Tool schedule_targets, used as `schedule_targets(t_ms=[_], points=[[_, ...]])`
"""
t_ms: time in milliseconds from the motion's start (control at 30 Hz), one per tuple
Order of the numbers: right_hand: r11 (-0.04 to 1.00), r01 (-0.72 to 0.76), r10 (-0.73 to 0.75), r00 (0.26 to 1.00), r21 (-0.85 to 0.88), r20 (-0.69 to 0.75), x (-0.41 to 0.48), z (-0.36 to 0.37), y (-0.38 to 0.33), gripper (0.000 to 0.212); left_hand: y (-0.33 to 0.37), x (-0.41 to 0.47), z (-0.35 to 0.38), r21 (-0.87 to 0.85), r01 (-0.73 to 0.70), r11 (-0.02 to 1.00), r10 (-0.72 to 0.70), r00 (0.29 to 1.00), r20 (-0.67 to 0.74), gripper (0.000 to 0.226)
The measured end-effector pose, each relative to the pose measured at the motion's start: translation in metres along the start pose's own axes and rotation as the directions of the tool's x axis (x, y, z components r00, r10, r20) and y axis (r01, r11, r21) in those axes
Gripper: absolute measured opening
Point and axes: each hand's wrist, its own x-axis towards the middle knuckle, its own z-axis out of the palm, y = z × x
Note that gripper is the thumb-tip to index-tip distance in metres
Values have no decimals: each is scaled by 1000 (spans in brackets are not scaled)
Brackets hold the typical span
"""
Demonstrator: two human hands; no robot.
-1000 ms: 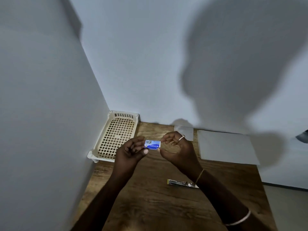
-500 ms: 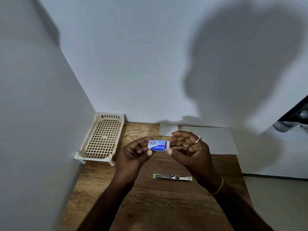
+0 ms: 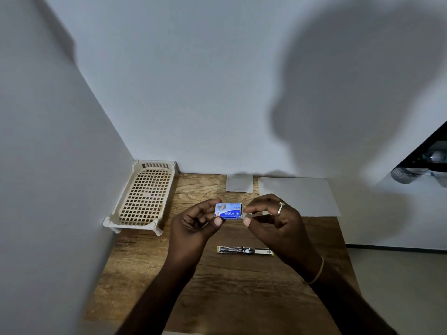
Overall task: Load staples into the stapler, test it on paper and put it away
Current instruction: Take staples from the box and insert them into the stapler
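Note:
A small blue staple box (image 3: 227, 210) is held above the wooden table (image 3: 225, 293) between both hands. My left hand (image 3: 197, 222) grips its left end with thumb and fingers. My right hand (image 3: 274, 222) pinches the box's right end, where a pale inner tray edge shows. The stapler (image 3: 244, 250), lying opened flat with a yellow-green body and metal rail, rests on the table below the hands. A large white paper sheet (image 3: 298, 195) and a small white paper piece (image 3: 240, 183) lie at the table's back edge.
A cream plastic lattice basket (image 3: 142, 197) stands at the back left, against the left wall. White walls close the table on the left and back. At the far right, a floor strip and dark shelf with bottles (image 3: 425, 163).
The box has stayed between both hands and now sits a little higher over the table. The right fingers have shifted at its right end. The view has swung, showing more of the right side.

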Motion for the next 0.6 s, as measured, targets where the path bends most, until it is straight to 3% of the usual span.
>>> schedule_targets(t_ms=[433,600], points=[[1000,-21,20,999,15,42,5,-2,4,8,-1,1,1,23,9,1000,-9,1000,5,39],[999,-43,42,999,19,35,5,-1,6,14,-3,2,-1,28,4,1000,-4,1000,1,39]])
